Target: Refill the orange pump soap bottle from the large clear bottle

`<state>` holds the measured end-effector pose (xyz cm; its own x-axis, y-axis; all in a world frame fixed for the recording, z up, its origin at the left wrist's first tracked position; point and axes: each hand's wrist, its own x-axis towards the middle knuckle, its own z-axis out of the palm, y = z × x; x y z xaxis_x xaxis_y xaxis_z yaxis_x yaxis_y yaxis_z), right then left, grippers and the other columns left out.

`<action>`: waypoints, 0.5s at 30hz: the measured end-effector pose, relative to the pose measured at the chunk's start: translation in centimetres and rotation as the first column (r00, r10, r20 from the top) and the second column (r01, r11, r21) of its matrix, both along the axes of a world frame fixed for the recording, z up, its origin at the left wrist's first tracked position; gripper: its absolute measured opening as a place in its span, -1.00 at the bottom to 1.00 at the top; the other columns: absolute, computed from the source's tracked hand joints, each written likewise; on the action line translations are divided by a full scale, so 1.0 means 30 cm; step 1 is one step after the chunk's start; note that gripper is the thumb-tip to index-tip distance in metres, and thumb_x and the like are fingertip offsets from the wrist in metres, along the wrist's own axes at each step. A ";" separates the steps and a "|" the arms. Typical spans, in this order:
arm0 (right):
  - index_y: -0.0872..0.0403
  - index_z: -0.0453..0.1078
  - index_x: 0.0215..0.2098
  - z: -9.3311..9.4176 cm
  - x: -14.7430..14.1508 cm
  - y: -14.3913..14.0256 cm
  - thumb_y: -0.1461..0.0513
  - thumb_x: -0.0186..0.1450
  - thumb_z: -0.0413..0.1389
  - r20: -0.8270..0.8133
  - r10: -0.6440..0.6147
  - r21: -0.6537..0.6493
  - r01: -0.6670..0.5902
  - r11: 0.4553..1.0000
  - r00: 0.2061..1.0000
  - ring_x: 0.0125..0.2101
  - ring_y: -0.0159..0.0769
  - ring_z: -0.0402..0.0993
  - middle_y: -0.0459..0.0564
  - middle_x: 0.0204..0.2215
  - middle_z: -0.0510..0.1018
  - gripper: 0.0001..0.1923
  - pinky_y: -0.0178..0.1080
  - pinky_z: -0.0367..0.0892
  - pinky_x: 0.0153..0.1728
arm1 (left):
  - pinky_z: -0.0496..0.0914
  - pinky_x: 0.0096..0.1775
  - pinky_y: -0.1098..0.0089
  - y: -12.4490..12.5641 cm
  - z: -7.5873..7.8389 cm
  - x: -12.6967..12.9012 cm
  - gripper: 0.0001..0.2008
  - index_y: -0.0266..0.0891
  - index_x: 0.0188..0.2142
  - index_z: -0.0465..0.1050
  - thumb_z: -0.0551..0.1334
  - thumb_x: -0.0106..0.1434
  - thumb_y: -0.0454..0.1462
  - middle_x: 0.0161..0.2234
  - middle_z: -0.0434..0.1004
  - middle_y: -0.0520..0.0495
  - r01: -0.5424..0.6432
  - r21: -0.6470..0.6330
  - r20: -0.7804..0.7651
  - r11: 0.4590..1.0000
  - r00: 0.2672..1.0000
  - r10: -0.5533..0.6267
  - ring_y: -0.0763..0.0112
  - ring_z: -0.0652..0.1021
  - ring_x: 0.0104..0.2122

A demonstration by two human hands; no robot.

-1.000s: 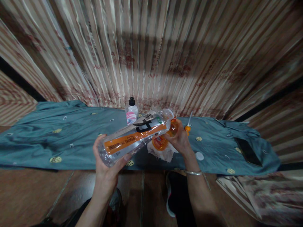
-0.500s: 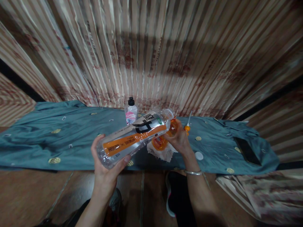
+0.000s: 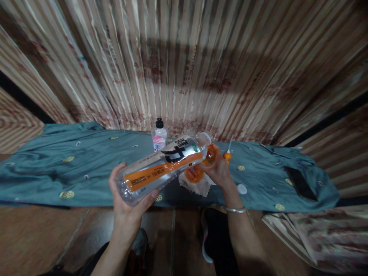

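backdrop: pleated beige-and-brown striped fabric curtain (image 3: pixel 172 57), hanging behind the table's far edge. table (image 3: pixel 109 165): draped in teal cloth with yellow spots.

large clear plastic bottle with silver-and-orange label (image 3: pixel 163 166): held slantwise above the table's near half, neck toward the right edge. left hand (image 3: pixel 128 212): spread wide around its base, gripping. right hand (image 3: pixel 218 168): closed around the neck of a translucent orange plastic bottle (image 3: pixel 194 174), located midway along the table's near edge. large bottle's mouth is at the orange bottle's top; contact cannot be told.

small clear plastic bottle with black cap and pink label (image 3: pixel 159 140): upright, toward far edge. flat black rectangular phone (image 3: pixel 300 184): near the right edge. crumpled white paper (image 3: pixel 195 188): under the orange bottle, by the near edge. orange plastic pump top with thin pale tube (image 3: pixel 228 156): right of centre, nearer the far edge. round white plastic cap (image 3: pixel 242 189): near edge, right of the paper.
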<state>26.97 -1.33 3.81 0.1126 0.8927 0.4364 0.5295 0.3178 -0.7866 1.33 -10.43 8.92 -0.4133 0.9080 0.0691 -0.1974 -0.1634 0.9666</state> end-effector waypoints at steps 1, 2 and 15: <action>0.04 0.23 0.24 -0.001 0.000 0.001 -0.02 0.16 0.40 -0.004 -0.007 -0.004 0.007 1.000 1.000 0.00 0.06 0.69 0.19 0.03 0.67 -0.20 0.18 0.58 0.09 | 0.48 -0.04 0.31 -0.001 0.000 0.000 0.00 -0.04 0.24 0.24 0.63 -0.17 -0.22 -0.02 0.53 -0.02 -0.002 0.000 -0.014 1.000 1.000 0.002 0.29 0.59 -0.11; 0.03 0.24 0.24 -0.001 0.000 0.001 -0.02 0.15 0.41 -0.008 -0.013 -0.011 0.013 1.000 1.000 -0.01 0.07 0.69 0.19 0.02 0.68 -0.20 0.18 0.59 0.09 | 0.49 -0.04 0.30 -0.001 0.001 -0.001 0.00 -0.04 0.24 0.24 0.63 -0.17 -0.21 -0.02 0.53 -0.02 -0.002 0.000 -0.024 1.000 1.000 0.002 0.28 0.60 -0.11; 0.00 0.24 0.21 0.012 -0.003 0.000 -0.05 0.15 0.39 -0.020 -0.008 -0.024 0.008 1.000 1.000 -0.01 0.07 0.69 0.18 0.02 0.68 -0.22 0.21 0.58 0.09 | 0.51 -0.03 0.25 -0.002 0.003 -0.007 0.01 -0.02 0.23 0.21 0.63 -0.18 -0.20 -0.01 0.50 -0.03 0.010 -0.009 -0.052 1.000 0.999 -0.010 0.24 0.61 -0.10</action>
